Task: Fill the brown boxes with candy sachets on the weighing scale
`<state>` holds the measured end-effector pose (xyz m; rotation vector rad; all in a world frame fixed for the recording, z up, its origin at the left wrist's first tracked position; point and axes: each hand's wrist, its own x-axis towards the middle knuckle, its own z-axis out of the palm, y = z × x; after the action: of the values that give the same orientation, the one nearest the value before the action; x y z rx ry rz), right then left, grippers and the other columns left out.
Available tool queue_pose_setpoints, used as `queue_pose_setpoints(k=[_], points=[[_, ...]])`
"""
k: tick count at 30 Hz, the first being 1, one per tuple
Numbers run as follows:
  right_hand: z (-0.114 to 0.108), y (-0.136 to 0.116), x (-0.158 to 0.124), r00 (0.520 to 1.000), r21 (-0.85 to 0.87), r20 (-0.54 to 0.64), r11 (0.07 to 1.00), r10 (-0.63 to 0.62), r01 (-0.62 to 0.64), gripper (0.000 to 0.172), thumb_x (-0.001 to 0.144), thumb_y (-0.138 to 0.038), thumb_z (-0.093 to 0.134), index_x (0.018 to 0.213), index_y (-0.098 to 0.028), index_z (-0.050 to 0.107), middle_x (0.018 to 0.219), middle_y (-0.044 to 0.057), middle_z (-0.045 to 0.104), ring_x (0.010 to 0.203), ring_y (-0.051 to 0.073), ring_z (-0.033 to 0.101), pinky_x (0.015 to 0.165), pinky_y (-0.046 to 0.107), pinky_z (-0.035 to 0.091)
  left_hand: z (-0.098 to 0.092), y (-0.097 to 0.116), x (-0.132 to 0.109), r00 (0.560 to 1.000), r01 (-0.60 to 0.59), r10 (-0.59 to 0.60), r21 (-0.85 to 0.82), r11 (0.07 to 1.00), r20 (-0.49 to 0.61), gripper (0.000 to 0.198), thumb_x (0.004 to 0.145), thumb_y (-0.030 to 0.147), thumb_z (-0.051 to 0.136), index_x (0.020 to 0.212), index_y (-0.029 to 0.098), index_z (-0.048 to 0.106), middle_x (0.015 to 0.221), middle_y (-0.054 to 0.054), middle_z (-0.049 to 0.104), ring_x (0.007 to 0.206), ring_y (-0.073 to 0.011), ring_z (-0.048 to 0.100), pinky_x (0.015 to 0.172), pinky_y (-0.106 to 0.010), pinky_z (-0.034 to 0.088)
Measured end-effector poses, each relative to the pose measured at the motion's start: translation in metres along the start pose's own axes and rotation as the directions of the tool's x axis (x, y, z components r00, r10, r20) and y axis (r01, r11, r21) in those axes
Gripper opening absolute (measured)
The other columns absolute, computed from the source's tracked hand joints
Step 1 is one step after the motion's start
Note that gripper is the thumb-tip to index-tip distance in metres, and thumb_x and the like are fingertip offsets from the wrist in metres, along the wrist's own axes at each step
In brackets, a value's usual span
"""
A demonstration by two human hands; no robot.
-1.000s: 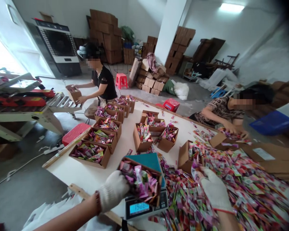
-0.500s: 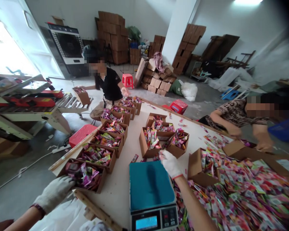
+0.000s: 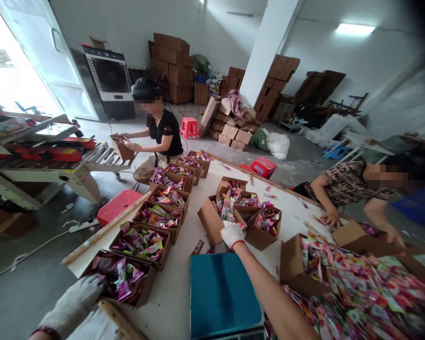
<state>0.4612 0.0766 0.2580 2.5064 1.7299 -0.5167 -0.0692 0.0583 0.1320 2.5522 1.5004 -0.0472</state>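
Left hand [image 3: 82, 293]: gloved, at the left side of the near box, fingers over its rim; with the thumb hidden, I cannot tell how firmly it grips.
Right hand [image 3: 233, 234]: gloved, bent against the near edge of the centre box, well apart from the left hand; its fingertips are hidden, so whether they pinch the cardboard cannot be told.
Near box [image 3: 147, 286]: at the near left of the table, filled with packets; probably has some weight, its thin walls stiff enough to lift by but likely to bow if squeezed.
Centre box [image 3: 209, 221]: beyond the scale, flap up on its left, packets inside; likely handles the same way.
Best hold: probably opposite walls, low down, since a flap alone could bend.
Packets [image 3: 368, 288]: heaped at the right; each looks light, glossy and slippery, apt to slide out if a box tips.
Table [image 3: 173, 283]: white and flat, with a wooden strip [image 3: 108, 226] along its left edge; the scale [image 3: 225, 293] sits at the near middle.
Room: at the far left, a person in black [image 3: 165, 134] holds a box by the rollers [image 3: 104, 158]; at the right, a person in a patterned top [image 3: 347, 179] reaches among packets; cartons [image 3: 173, 71] stand stacked far back.
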Motion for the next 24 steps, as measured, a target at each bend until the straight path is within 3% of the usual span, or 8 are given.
queue_pose_setpoints(k=[5, 8, 12, 15, 17, 20, 22, 24], points=[[-0.047, 0.054, -0.1, 0.992, -0.066, -0.064, 0.992, -0.112, 0.108, 0.042, 0.094, -0.031, 0.054, 0.132, -0.018, 0.067, 0.117, 0.016, 0.074, 0.108, 0.028, 0.067, 0.092, 0.035, 0.046, -0.008, 0.007, -0.001, 0.999, -0.011, 0.011, -0.001, 1.0, 0.041, 0.035, 0.082, 0.02, 0.049, 0.098, 0.02, 0.08, 0.118, -0.016, 0.075, 0.115, -0.0336, 0.069, 0.107, -0.045, 0.049], [-0.055, 0.08, -0.165, 0.965, -0.097, -0.054, 0.963, -0.257, 0.251, 0.036, 0.091, -0.03, 0.056, 0.12, -0.021, 0.073, 0.105, 0.012, 0.076, 0.1, 0.027, 0.068, 0.088, 0.035, 0.046, -0.01, 0.006, 0.0, 0.998, -0.039, 0.038, 0.01, 0.999, 0.056, 0.033, 0.081, 0.02, 0.051, 0.098, 0.019, 0.079, 0.118, -0.016, 0.075, 0.116, -0.034, 0.068, 0.107, -0.046, 0.05], [-0.019, 0.087, -0.221, 0.929, -0.114, 0.105, 0.924, -0.355, 0.366, 0.019, 0.085, -0.022, 0.058, 0.09, -0.022, 0.076, 0.09, 0.007, 0.076, 0.089, 0.024, 0.068, 0.081, 0.032, 0.045, -0.02, 0.01, 0.003, 0.994, -0.084, 0.082, 0.021, 0.996, 0.075, 0.034, 0.085, 0.021, 0.047, 0.098, 0.015, 0.078, 0.115, -0.02, 0.074, 0.112, -0.0356, 0.068, 0.104, -0.048, 0.049], [0.015, 0.08, -0.239, 0.922, -0.144, 0.169, 0.917, -0.348, 0.373, 0.026, 0.085, -0.014, 0.054, 0.096, -0.021, 0.076, 0.093, 0.008, 0.077, 0.088, 0.023, 0.068, 0.083, 0.034, 0.045, -0.034, 0.02, 0.005, 0.993, -0.095, 0.094, 0.004, 0.996, 0.065, 0.029, 0.087, 0.021, 0.048, 0.094, 0.016, 0.075, 0.111, -0.019, 0.074, 0.11, -0.0352, 0.067, 0.102, -0.047, 0.048], [0.025, 0.078, -0.246, 0.928, -0.16, 0.102, 0.915, -0.359, 0.372, 0.031, 0.087, -0.01, 0.052, 0.106, -0.02, 0.075, 0.101, 0.009, 0.076, 0.093, 0.024, 0.068, 0.087, 0.036, 0.046, -0.043, 0.03, 0.004, 0.993, -0.11, 0.109, 0.011, 0.994, 0.048, 0.024, 0.086, 0.02, 0.05, 0.092, 0.017, 0.073, 0.11, -0.016, 0.073, 0.114, -0.0346, 0.064, 0.105, -0.048, 0.045], [0.017, 0.082, -0.26, 0.895, -0.112, -0.069, 0.895, -0.441, 0.432, 0.028, 0.088, -0.011, 0.056, 0.108, -0.019, 0.073, 0.106, 0.01, 0.075, 0.096, 0.024, 0.067, 0.09, 0.037, 0.05, -0.048, 0.044, -0.006, 0.995, -0.102, 0.101, 0.041, 0.994, 0.012, 0.017, 0.082, 0.023, 0.056, 0.092, 0.019, 0.07, 0.114, -0.015, 0.071, 0.121, -0.0369, 0.058, 0.109, -0.051, 0.04], [0.001, 0.089, -0.272, 0.862, -0.044, -0.233, 0.891, -0.45, 0.452, 0.024, 0.09, -0.016, 0.058, 0.109, -0.019, 0.072, 0.108, 0.01, 0.074, 0.099, 0.025, 0.067, 0.092, 0.039, 0.052, -0.047, 0.054, -0.019, 0.997, -0.019, 0.018, -0.015, 1.0, -0.075, 0.019, 0.08, 0.027, 0.059, 0.095, 0.019, 0.067, 0.12, -0.015, 0.068, 0.124, -0.0367, 0.056, 0.111, -0.049, 0.039], [-0.018, 0.1, -0.286, 0.851, 0.022, -0.378, 0.916, -0.364, 0.401, 0.024, 0.094, -0.023, 0.057, 0.112, -0.019, 0.072, 0.109, 0.011, 0.074, 0.102, 0.026, 0.068, 0.094, 0.041, 0.053, -0.046, 0.064, -0.035, 0.972, 0.096, -0.128, -0.161, 0.982, -0.197, 0.029, 0.082, 0.032, 0.059, 0.108, 0.02, 0.064, 0.131, -0.014, 0.063, 0.127, -0.0337, 0.055, 0.113, -0.045, 0.039]])
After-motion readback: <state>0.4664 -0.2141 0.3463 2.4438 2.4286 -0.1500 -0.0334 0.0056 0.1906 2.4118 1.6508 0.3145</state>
